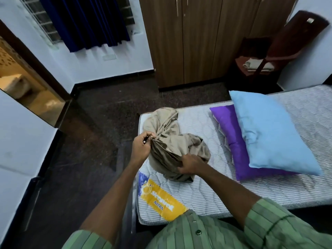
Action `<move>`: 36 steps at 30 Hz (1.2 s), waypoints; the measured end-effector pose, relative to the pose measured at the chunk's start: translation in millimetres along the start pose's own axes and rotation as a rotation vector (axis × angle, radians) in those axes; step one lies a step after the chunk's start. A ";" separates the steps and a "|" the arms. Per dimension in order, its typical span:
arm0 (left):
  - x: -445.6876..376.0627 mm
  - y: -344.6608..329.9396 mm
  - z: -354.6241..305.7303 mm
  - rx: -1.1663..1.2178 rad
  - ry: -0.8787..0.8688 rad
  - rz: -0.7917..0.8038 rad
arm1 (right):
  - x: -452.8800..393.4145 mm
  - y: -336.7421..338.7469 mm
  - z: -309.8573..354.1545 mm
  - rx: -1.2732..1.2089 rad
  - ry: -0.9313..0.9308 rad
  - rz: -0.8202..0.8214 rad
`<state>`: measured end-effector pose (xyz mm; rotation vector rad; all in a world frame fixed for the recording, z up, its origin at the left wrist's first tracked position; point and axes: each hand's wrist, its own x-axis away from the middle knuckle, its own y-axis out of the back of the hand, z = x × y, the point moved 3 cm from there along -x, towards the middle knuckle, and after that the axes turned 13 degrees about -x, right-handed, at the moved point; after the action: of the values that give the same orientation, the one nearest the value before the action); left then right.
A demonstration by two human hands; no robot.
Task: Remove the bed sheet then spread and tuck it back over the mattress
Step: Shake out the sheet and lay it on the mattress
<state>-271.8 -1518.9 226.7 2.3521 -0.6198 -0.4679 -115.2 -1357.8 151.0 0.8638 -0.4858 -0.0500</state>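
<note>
Dim indoor light, soft blur, fisheye edges

Head-worn camera looks steeply down, close above the mattress (197, 191) corner.

"ASTRA" on yellow label (159, 199), mattress (206, 191) corner.

This is a bedroom in a home. A single bed with a bare striped mattress (269, 187) carries a light blue pillow (273, 133) lying over a purple pillow (231, 141), and a tall wooden wardrobe (197, 38) stands against the far wall, with a dark wooden chair (280, 44) holding folded cloth just beside it. A dark blue curtain (86, 20) hangs over a grilled window, and an open doorway (23, 83) on the left looks into a lit room.
</note>
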 end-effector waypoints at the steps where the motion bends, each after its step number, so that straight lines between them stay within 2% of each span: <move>1: 2.6 -2.7 5.8 -0.007 0.020 0.002 | 0.0 -6.8 -4.6 0.008 -0.025 0.041; 6: 16.5 -11.7 13.5 0.024 0.090 0.035 | -5.7 -23.5 -5.1 -0.100 -0.180 0.131; 10: 34.2 -11.8 18.4 0.124 0.121 0.086 | -17.7 -23.4 -22.3 -0.092 -0.343 0.236; 13: 34.3 -4.9 14.3 0.217 0.175 0.084 | -25.5 -25.5 -45.8 0.010 -0.402 0.357; 16: 23.4 3.3 -2.2 0.270 0.195 0.134 | -31.5 -30.7 -61.8 0.183 -0.422 0.396; 21: 18.4 13.5 2.2 0.298 0.156 0.295 | -30.0 -6.6 -66.4 0.453 -0.503 0.282; 24: 16.9 25.1 14.5 0.285 0.196 0.279 | -37.2 2.3 -91.0 0.525 -0.582 0.213; 30: -3.3 37.3 21.3 0.224 0.308 0.234 | -49.6 13.9 -143.4 0.289 -0.558 0.070; 36: -31.0 28.0 27.8 0.133 0.363 0.108 | -75.2 22.4 -144.2 0.022 -0.475 -0.033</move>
<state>-319.2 -1535.0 230.5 2.4284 -0.6151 0.0523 -123.5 -1222.0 59.2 0.8823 -0.9172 -0.2845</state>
